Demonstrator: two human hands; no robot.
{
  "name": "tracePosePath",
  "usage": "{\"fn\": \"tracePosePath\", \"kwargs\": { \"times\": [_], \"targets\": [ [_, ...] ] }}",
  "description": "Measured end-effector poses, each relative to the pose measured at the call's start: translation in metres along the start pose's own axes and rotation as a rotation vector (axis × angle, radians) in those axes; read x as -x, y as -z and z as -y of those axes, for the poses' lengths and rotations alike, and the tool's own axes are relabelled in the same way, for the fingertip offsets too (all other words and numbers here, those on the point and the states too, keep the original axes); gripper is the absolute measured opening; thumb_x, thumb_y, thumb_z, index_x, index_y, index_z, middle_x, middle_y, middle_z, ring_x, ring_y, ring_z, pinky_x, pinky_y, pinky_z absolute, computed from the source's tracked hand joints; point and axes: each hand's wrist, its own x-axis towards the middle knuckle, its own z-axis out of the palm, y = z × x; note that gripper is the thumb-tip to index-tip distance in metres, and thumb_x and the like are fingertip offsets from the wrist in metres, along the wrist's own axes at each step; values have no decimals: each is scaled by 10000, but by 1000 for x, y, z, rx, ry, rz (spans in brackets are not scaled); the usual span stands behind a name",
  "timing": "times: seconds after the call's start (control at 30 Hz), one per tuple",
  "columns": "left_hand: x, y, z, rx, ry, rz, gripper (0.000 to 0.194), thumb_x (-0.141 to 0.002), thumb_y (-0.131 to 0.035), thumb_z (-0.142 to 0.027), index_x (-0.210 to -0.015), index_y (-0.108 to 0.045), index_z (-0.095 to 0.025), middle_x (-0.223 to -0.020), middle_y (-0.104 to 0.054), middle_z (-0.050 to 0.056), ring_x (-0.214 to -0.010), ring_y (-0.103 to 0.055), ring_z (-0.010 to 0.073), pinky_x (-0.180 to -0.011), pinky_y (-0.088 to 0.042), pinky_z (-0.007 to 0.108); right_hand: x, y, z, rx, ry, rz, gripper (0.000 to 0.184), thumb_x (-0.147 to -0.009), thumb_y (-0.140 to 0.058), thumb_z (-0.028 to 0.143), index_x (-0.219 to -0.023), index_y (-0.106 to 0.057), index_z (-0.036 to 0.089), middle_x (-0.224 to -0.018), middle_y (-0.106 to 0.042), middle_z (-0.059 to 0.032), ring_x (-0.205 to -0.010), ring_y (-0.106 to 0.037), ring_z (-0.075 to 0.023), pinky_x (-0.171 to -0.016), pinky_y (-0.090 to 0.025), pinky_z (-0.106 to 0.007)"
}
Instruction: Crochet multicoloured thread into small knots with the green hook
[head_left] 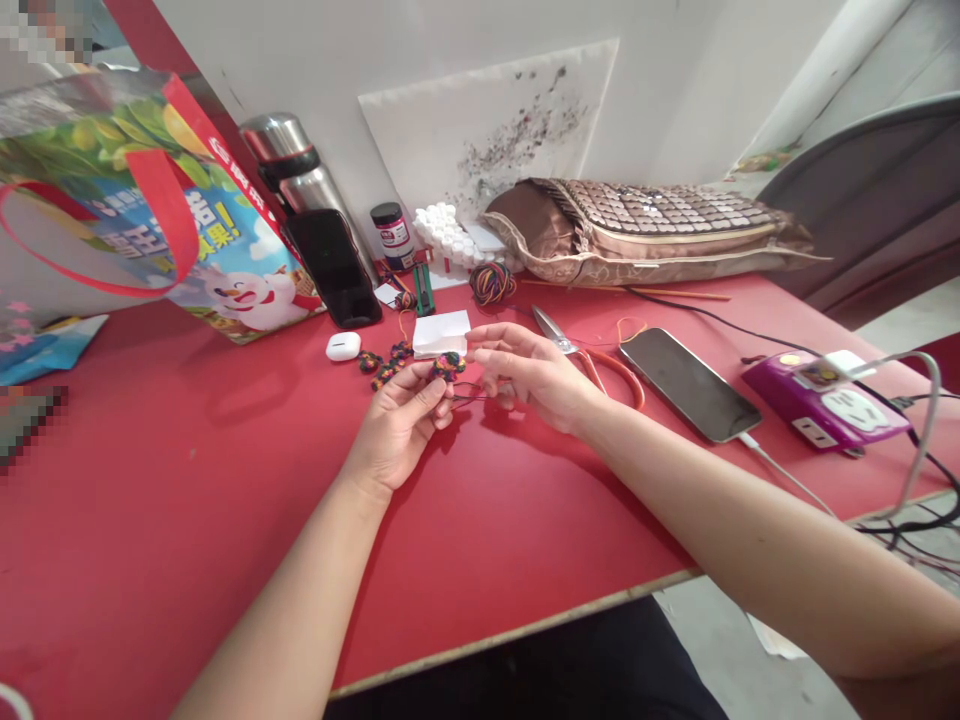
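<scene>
My left hand (401,420) pinches a small multicoloured knotted cord piece (449,366) between thumb and fingers, above the red table. A thin dark cord (469,396) runs from it to the curled lower fingers of my right hand (529,372), which appear closed on it. The index finger and thumb of that hand reach toward the knotted piece without touching it. More knotted pieces (391,364) in the same colours lie just behind my left hand. A stack of white paper (441,332) sits behind the held piece, and orange-handled scissors (615,374) lie right of my right hand.
Farther back stand a steel flask (300,185), a leaning black phone (334,268), a jar (392,238) and a multicoloured cord ball (493,284). A white earbud case (343,346) is at left. Right are a charging phone (688,385) and a purple power strip (825,405) with cables.
</scene>
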Motion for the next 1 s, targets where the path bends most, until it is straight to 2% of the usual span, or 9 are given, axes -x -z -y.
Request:
{"fn": "tracePosePath", "kwargs": {
  "times": [0.1,0.2,0.33,0.43,0.53,0.73,0.83,0.93,1.0],
  "targets": [
    [1,-2,0,-62,-17,4,298,-606,-1015,-252,-833,-832,-192,-688,-732,16,-556,-574,78,-514,-462,180,1,-2,-3,52,-7,90,452,-717,-938,395,-1054,-734,174,-759,-662,20,-540,-551,-95,-411,-389,-215],
    [2,-4,-1,-132,-22,8,265,-615,-1002,-250,-804,-840,-159,-648,-735,44,-528,-579,94,-487,-445,196,0,0,-6,92,-22,146,381,-704,-940,411,-881,-712,163,-605,-603,42,-484,-484,-86,-399,-344,-209],
    [2,-4,-2,-202,-69,-28,225,-642,-963,-227,-825,-852,-158,-655,-754,63,-507,-569,104,-463,-412,213,-2,3,-6,82,75,113,311,-725,-902,353,-824,-657,190,-615,-588,51,-504,-468,-88,-455,-369,-226],
    [1,-2,-1,-246,-145,-103,209,-679,-927,-204,-874,-860,-165,-720,-777,62,-530,-568,97,-464,-390,208,-1,3,-6,242,234,88,181,-796,-831,279,-853,-675,204,-680,-593,36,-565,-489,-105,-539,-402,-259],
    [0,-1,0,-266,-207,-184,199,-709,-904,-203,-895,-849,-161,-689,-745,35,-517,-543,87,-458,-367,204,2,2,-10,516,476,100,52,-868,-741,197,-838,-702,215,-825,-625,-17,-721,-571,-152,-674,-478,-311],
    [-3,5,-1,-195,-283,-335,251,-715,-895,-221,-862,-692,-205,-829,-721,-28,-583,-601,63,-480,-403,167,8,2,-14,885,938,128,223,-955,-585,52,-947,-713,234,-988,-614,-66,-904,-640,-189,-785,-533,-346],
    [-2,5,-3,-168,-194,-291,289,-687,-901,-279,-781,-645,-181,-731,-684,-16,-547,-600,87,-444,-402,183,9,3,-13,941,1045,76,240,-989,-563,55,-1028,-712,239,-1013,-599,-77,-920,-637,-196,-800,-543,-358],
    [2,-3,-2,-164,-69,-168,389,-657,-913,-440,-799,-725,-131,-738,-725,65,-597,-661,161,-481,-501,253,8,3,-14,979,1029,101,236,-999,-562,69,-1085,-714,229,-1049,-615,-96,-943,-650,-205,-798,-562,-359],
    [4,-8,0,-155,-50,-133,435,-609,-947,-443,-850,-750,-139,-789,-745,58,-672,-693,172,-572,-566,276,7,3,-17,994,1000,140,226,-987,-576,79,-1102,-716,215,-1065,-641,-109,-955,-669,-211,-795,-579,-355]
  ]
}}
